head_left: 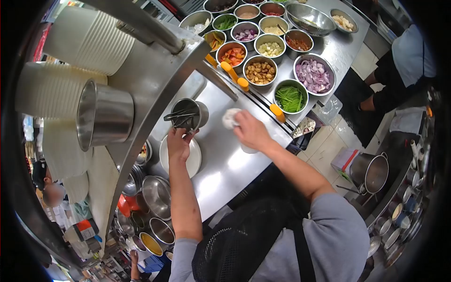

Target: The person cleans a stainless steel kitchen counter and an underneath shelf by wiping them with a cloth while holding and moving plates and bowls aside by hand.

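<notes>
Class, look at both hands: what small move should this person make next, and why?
I'd suggest sliding the cloth across the counter toward the metal pot. The right hand already grips the cloth, the left hand is at the pot, and a stretch of counter lies between them.

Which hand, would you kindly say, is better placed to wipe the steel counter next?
Probably the right hand: it holds the white cloth at the steel counter, while the left hand is occupied with the metal container.
</notes>
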{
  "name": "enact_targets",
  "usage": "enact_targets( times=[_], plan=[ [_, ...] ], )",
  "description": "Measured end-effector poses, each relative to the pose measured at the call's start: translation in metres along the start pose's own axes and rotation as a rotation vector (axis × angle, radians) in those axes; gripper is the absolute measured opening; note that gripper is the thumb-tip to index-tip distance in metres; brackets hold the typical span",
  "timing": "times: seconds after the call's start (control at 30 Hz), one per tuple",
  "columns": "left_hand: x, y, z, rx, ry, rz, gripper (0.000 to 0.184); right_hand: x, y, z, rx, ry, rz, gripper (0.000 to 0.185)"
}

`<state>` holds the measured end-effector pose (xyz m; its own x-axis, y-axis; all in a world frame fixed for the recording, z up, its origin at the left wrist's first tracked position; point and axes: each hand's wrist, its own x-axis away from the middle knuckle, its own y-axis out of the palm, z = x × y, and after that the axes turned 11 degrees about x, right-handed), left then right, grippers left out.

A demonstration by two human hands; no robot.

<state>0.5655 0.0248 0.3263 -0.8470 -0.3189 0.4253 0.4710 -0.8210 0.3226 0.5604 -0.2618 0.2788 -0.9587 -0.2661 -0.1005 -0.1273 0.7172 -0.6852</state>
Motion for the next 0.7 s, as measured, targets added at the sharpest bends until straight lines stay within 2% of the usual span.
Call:
enact_targets(
  times=[0.07,0.17,0.23,0.27,0.37,0.4,0.53,0.7],
  plan=[
    [-0.010,0.004,0.000,0.003,0.020,-0.023,0.020,-0.026,0.018,-0.015,0.121,-0.134,0.209,0.032],
    [-0.016,0.010,0.007,-0.027,0.036,-0.056,0.019,-0.071,0.078,-0.006,0.298,-0.063,0.094,0.037],
    [-0.019,0.014,0.012,-0.040,0.083,-0.065,0.019,-0.084,0.130,0.016,0.525,-0.205,0.135,0.042],
    [-0.018,0.019,0.014,-0.046,0.105,-0.067,0.018,-0.089,0.146,0.028,0.516,-0.313,0.078,0.049],
    [-0.032,0.013,0.014,-0.170,0.143,-0.109,0.018,-0.086,0.142,0.025,0.517,-0.302,0.183,0.051],
    [-0.025,0.028,0.019,-0.047,0.064,-0.071,0.018,-0.078,0.136,0.024,0.516,-0.305,0.181,0.051],
    [-0.041,0.017,0.004,-0.026,0.091,-0.124,0.014,-0.027,0.088,0.038,0.482,-0.152,0.158,0.040],
    [-0.040,0.022,-0.008,-0.013,0.045,-0.125,0.014,-0.030,0.073,0.047,0.419,-0.028,0.165,0.035]
  ],
)
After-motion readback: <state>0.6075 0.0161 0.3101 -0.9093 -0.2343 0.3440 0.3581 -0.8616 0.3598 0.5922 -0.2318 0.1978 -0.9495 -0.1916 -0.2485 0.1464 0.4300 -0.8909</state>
